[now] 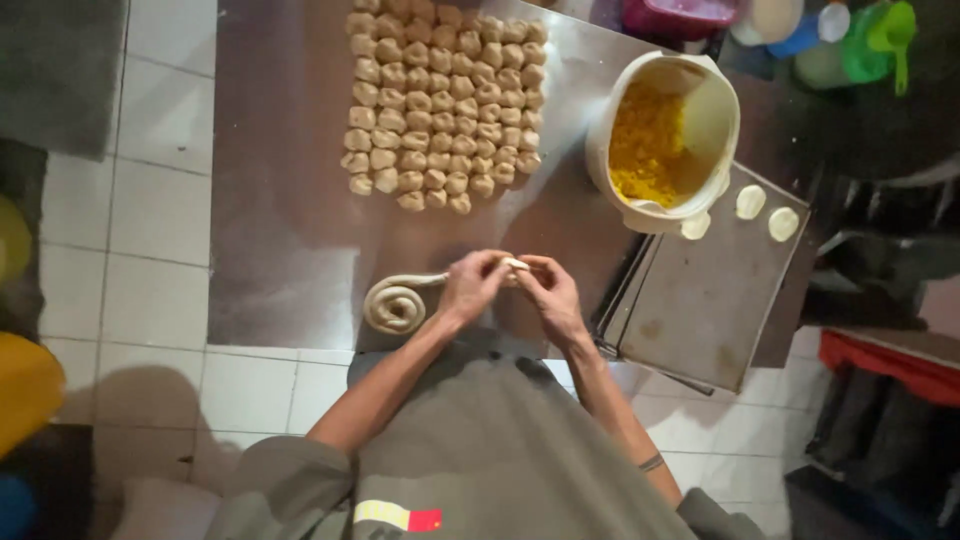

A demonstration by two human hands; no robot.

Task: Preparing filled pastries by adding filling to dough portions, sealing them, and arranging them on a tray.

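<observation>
Both hands (512, 285) pinch dough rope (400, 300) | dough balls (445, 100) behind | tub (665, 140) right

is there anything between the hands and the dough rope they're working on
No. Both hands, left and right, already pinch the end of the dough rope; nothing visible lies between them.
</observation>
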